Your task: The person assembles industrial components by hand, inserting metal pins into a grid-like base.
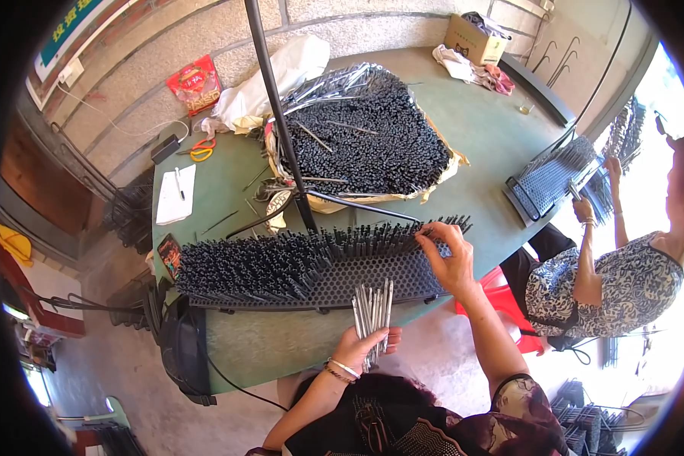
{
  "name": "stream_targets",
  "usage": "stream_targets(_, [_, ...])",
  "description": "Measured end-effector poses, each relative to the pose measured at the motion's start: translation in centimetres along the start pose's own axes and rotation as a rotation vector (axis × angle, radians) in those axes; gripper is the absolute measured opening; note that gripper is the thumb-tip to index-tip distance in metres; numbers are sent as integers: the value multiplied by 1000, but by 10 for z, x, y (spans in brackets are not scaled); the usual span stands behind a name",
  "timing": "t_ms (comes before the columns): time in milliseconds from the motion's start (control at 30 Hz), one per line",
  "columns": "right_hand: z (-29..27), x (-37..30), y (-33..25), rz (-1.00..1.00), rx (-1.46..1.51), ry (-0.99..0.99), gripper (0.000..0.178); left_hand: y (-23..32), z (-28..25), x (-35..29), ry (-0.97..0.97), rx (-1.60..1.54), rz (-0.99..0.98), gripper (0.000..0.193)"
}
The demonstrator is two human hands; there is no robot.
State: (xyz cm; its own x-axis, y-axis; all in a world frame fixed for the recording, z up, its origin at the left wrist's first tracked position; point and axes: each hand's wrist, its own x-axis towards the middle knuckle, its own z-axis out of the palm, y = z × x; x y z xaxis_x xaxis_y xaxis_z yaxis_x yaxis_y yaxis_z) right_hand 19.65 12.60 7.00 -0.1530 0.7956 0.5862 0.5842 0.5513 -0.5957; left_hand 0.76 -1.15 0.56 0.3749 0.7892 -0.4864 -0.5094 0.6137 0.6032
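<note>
My left hand [359, 348], below the front edge of the rack, is closed around a bundle of thin silvery metal rods [372, 308] that point upward. In front of me lies a long black perforated rack [357, 281], its holes filled at the left and along the back with upright dark-tipped rods [251, 262]. My right hand [452, 262] reaches over the rack's right end, thumb and fingers pinched together at a thin rod among the back rows. The fingers partly hide that rod. Bare holes show across the rack's front right part.
Behind the rack, an open package of densely packed dark-ended rods [365, 137] sits on the green table [479, 99]. A black post [270, 83] rises between. Orange-handled scissors [201, 152], paper [175, 196] and a phone [169, 254] lie left. A co-worker [600, 281] handles another rack [551, 178] at right.
</note>
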Motion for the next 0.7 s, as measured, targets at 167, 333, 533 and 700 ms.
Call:
stream_targets(167, [0, -1, 4, 43, 33, 24, 22, -3, -3, 2, -3, -14, 8, 26])
stream_targets(333, [-1, 2, 3, 36, 55, -26, 22, -3, -4, 3, -1, -10, 11, 26])
stream_targets(533, [-4, 5, 4, -40, 55, -131, 23, -1, -3, 2, -2, -33, 14, 26])
stream_targets(700, [-2, 6, 0, 17, 104, -114, 27, 0, -2, 2, -7, -21, 6, 26])
